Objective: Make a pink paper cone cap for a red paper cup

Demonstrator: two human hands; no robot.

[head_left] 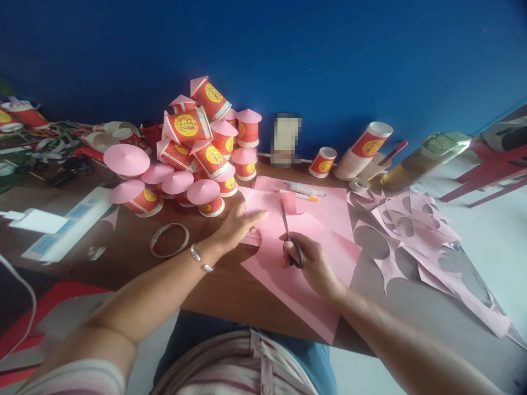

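Note:
My right hand [308, 260] is closed round the black handles of a pair of scissors [285, 219]. The blades point away from me and lie at a sheet of pink paper [313, 274], where a cut piece [294, 204] curls up beside them. With thumb and fingers, my left hand [241, 226] grips the left part of the pink paper. Under it lies another pink sheet [335, 206], with several markers [304, 192] on top. To the left of my left hand stand and lie several red paper cups [214, 156] with pink cone roofs.
Pink paper offcuts [405, 230] are heaped on the right. At the back are a stack of paper cups [358, 156], a single cup [322, 162], a tape roll [359, 185] and a bottle [426, 159]. A power strip [69, 225] and a tape ring [169, 240] lie left.

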